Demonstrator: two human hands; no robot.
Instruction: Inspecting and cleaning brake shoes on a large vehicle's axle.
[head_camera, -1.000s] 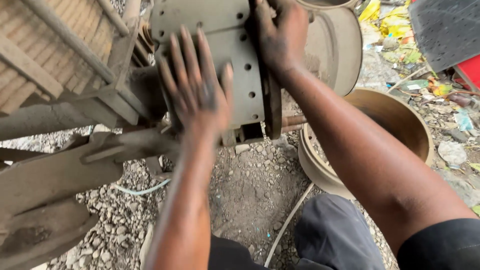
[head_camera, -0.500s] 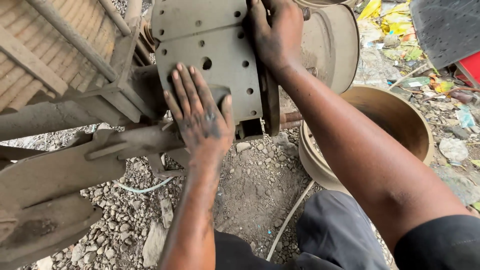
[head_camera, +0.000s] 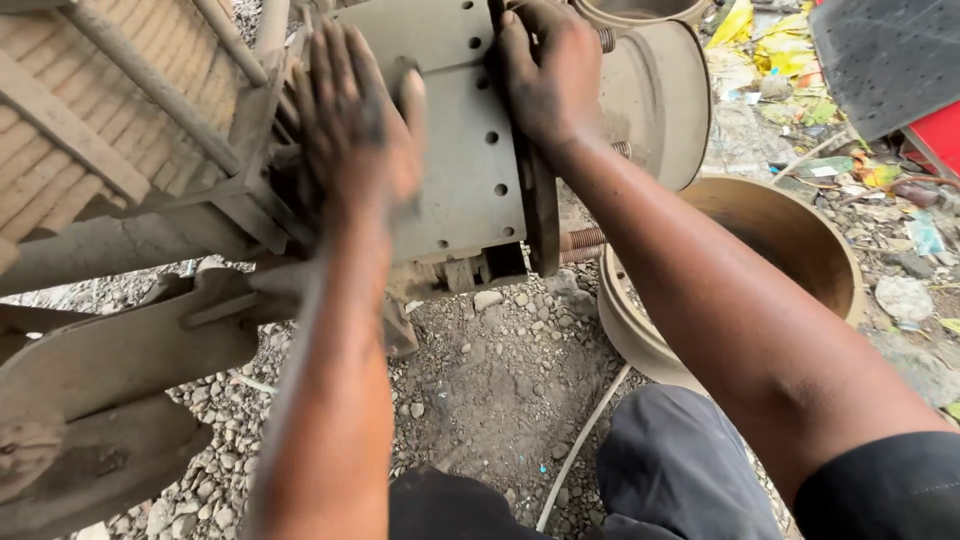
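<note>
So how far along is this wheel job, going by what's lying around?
Done, it seems: the brake drum is off and lies on the gravel beside the axle, leaving the hub bare. In hand: the left hand, blurred, lies flat on the grey brake shoe, and the right hand has a grip on its upper edge. Left: the shoe is not settled yet and the drum is unmounted.

Tight room around the brake shoe

The gravel (head_camera: 500, 380) under the shoe (head_camera: 460, 150) is open; the frame (head_camera: 120, 240) closes the left side, and the hub (head_camera: 650, 100) and drum (head_camera: 790, 250) close the right.
</note>
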